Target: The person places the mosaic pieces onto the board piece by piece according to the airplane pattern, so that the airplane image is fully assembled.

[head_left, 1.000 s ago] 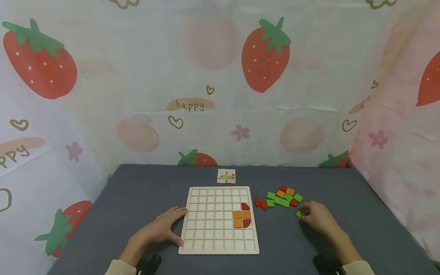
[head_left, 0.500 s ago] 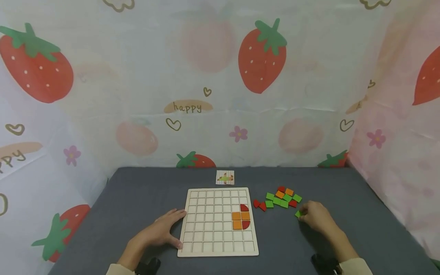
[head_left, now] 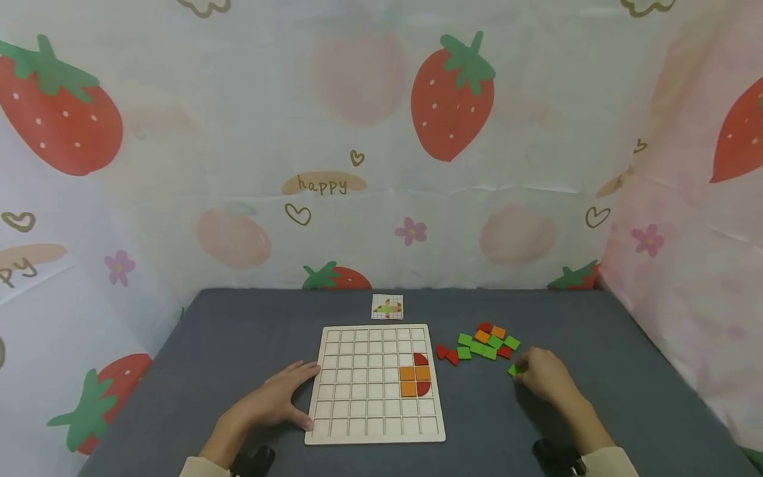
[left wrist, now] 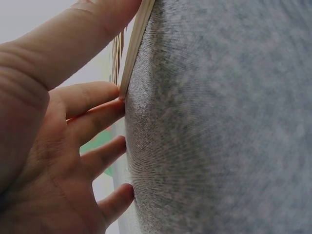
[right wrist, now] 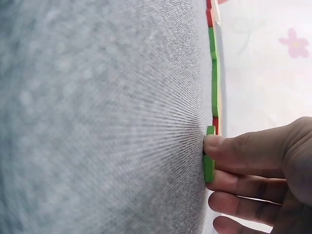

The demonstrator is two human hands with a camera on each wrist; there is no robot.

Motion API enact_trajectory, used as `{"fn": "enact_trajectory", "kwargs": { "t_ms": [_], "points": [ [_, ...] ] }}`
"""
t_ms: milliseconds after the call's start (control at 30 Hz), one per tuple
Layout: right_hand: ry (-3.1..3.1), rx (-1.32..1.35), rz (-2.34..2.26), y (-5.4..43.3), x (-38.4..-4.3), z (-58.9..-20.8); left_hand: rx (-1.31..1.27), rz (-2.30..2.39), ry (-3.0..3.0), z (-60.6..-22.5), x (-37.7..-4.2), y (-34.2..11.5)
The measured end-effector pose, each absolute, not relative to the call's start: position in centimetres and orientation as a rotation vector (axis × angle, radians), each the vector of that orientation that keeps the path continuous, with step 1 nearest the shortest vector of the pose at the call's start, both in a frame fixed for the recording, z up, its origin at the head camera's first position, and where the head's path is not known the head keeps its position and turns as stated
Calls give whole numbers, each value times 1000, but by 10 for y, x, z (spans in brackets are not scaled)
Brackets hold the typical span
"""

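A pale wooden grid board (head_left: 352, 405) lies flat on the grey table. Spread along its left edge is my left hand (head_left: 271, 399), the thumb near the front corner and fingertips at the side. In the left wrist view the thumb and two fingers meet the board's edge (left wrist: 131, 63). My right hand (head_left: 547, 379), to the right of the board, pinches a green square tile (right wrist: 209, 168) low at the table surface. Orange squares (head_left: 406, 373) and two rounded red pieces (head_left: 422, 389) sit in cells at the board's right side.
Between board and right hand lies a loose cluster of green tiles (head_left: 477, 348), orange tiles (head_left: 498, 332) and red pieces (head_left: 452, 357). A small picture card (head_left: 387, 307) lies behind the board. A strawberry-printed curtain (head_left: 334, 232) rises at the table's back.
The head view has shifted slightly, so everything appears a little further left. Both hands keep their places relative to the board and tiles.
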State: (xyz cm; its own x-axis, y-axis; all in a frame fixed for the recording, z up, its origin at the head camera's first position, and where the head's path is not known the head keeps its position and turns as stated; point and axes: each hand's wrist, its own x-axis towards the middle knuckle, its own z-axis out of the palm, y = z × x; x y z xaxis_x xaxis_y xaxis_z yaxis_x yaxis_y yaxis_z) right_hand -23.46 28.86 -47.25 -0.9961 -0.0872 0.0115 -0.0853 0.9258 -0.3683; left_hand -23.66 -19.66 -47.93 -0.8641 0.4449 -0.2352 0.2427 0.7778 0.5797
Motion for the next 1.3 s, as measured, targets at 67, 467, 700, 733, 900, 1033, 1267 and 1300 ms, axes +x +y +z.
{"fn": "enact_trajectory", "kwargs": {
  "t_ms": [67,467,700,733,900,1033,1267,1300],
  "points": [
    [3087,-144,-591,288,-235,-472,522,779,2607,-479,-237,-197],
    [3060,-90,-565,288,-234,-472,550,810,2591,-483,-237,-200],
    [3033,-60,-552,288,-236,-472,555,807,2575,-482,-236,-200],
    [3033,-65,-557,288,-237,-471,550,809,2578,-482,-237,-201],
    [3053,-109,-565,290,-239,-471,547,812,2599,-481,-238,-200],
    [3056,-107,-549,291,-241,-472,560,808,2593,-481,-238,-200],
    [3086,-147,-676,286,-242,-466,557,787,2600,-484,-239,-202],
    [3087,-167,-694,284,-242,-464,554,784,2605,-485,-239,-202]
  ]
}}
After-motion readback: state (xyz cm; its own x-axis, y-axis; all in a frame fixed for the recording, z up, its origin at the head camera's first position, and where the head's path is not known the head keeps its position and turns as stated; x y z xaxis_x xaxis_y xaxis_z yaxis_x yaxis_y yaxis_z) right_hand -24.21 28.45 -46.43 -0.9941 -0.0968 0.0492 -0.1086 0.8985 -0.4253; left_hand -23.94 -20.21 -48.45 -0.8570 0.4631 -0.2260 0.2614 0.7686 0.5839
